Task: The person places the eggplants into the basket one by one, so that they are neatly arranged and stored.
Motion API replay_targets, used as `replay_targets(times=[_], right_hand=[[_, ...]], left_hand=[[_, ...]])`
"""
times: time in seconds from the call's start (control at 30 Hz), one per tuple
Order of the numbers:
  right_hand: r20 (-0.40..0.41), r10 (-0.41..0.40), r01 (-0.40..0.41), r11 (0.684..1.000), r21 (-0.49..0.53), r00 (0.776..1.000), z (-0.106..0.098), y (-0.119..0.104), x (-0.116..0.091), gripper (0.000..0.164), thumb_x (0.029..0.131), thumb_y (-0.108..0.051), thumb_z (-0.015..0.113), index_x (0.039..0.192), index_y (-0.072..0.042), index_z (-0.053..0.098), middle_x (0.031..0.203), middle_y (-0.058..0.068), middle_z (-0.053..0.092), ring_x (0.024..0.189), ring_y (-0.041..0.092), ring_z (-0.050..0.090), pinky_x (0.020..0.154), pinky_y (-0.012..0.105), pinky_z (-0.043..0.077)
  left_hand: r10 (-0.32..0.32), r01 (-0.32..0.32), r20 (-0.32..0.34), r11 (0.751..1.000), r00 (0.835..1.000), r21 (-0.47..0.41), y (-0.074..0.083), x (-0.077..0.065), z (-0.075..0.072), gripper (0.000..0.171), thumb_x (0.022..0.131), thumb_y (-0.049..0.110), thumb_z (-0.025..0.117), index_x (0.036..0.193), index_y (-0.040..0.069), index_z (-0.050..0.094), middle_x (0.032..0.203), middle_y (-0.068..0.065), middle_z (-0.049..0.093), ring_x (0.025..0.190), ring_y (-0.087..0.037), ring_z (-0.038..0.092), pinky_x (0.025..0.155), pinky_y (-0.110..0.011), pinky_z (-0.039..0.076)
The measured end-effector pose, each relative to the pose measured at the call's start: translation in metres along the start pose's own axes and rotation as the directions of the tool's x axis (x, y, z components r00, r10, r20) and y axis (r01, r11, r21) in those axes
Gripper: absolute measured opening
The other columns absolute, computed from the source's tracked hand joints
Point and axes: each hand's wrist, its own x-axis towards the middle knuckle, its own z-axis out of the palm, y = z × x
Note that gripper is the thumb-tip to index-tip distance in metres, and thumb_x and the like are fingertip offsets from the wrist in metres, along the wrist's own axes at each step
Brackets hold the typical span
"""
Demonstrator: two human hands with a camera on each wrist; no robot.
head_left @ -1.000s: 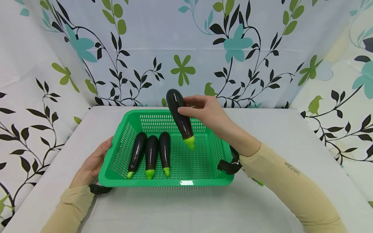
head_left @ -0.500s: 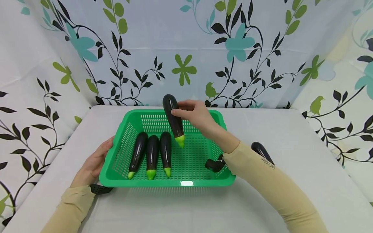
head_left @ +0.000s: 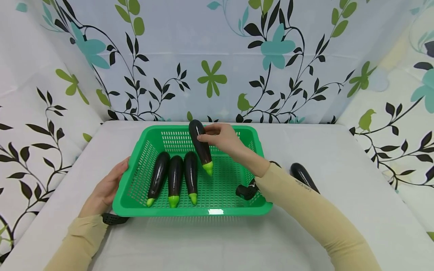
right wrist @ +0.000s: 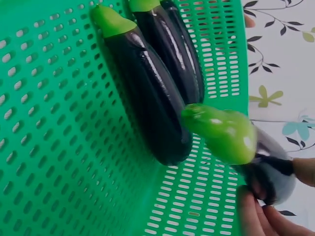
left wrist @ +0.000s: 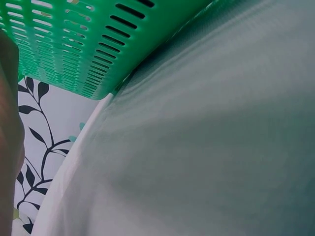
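Note:
Inside the green plastic basket [head_left: 190, 212], three dark eggplants with bright green stem ends lie side by side toward the left; the middle one is an eggplant [head_left: 174, 178]. Above the basket's back part, my right hand [head_left: 222, 140] pinches another eggplant [head_left: 200, 143] near its rounded end, stem end tilted down toward the basket floor. The right wrist view shows this held eggplant [right wrist: 229, 135] close up, beside an eggplant [right wrist: 147, 98] in the basket. My left hand [head_left: 110, 186] rests against the basket's left outer side, its fingertips partly hidden by the rim.
On the white table [head_left: 217, 244], right of the basket, lies one more eggplant [head_left: 303, 176], partly covered by my right sleeve [head_left: 312, 203]. A leaf-patterned curtain [head_left: 217, 45] rises behind the table and along both sides.
The right hand has moved left and lower with its eggplant, over the basket. Its sleeve now uncovers part of the eggplant on the table. The left hand stays at the basket's side.

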Motion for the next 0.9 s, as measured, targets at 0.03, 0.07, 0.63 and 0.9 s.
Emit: replay_targets(times=[0.03, 0.07, 0.63, 0.9], right_hand=[[0.005, 0.007, -0.007, 1.000, -0.018, 1.000, 0.001, 0.001, 0.001, 0.044, 0.094, -0.021, 0.071, 0.134, -0.005, 0.060, 0.128, 0.012, 0.064, 0.112, 0.027, 0.063, 0.097, 0.042, 0.051], [0.013, 0.013, -0.013, 0.999, -0.038, 1.000, 0.001, 0.002, 0.001, 0.045, 0.094, -0.022, 0.071, 0.134, -0.006, 0.060, 0.127, 0.012, 0.064, 0.111, 0.026, 0.063, 0.096, 0.041, 0.051], [0.142, 0.161, -0.103, 0.931, -0.351, 0.977, 0.006, 0.023, 0.006, 0.053, 0.093, -0.025, 0.072, 0.139, -0.004, 0.055, 0.114, 0.012, 0.067, 0.092, 0.026, 0.068, 0.089, 0.040, 0.053], [0.185, 0.223, -0.118, 0.883, -0.454, 0.957, 0.004, 0.029, 0.008, 0.061, 0.095, -0.028, 0.070, 0.143, 0.003, 0.050, 0.083, 0.023, 0.071, 0.087, 0.031, 0.069, 0.098, 0.042, 0.049]], left_hand=[[0.000, 0.000, 0.003, 1.000, 1.000, -0.002, 0.000, 0.000, 0.000, 0.056, 0.109, 0.018, 0.005, 0.148, 0.006, 0.043, 0.134, -0.017, 0.061, 0.121, -0.027, 0.063, 0.096, -0.037, 0.053], [0.000, 0.000, 0.006, 1.000, 1.000, -0.005, 0.001, -0.001, 0.000, 0.056, 0.109, 0.018, 0.004, 0.148, 0.006, 0.043, 0.135, -0.017, 0.061, 0.121, -0.027, 0.063, 0.097, -0.037, 0.053], [-0.003, 0.004, 0.033, 0.999, 0.999, -0.038, 0.000, 0.001, 0.001, 0.058, 0.108, 0.018, 0.001, 0.148, 0.005, 0.041, 0.137, -0.019, 0.059, 0.124, -0.029, 0.061, 0.098, -0.038, 0.052], [-0.009, 0.009, 0.003, 1.000, 1.000, -0.015, 0.000, 0.001, 0.001, 0.054, 0.110, 0.019, 0.007, 0.148, 0.007, 0.043, 0.136, -0.017, 0.061, 0.122, -0.027, 0.062, 0.097, -0.037, 0.053]])
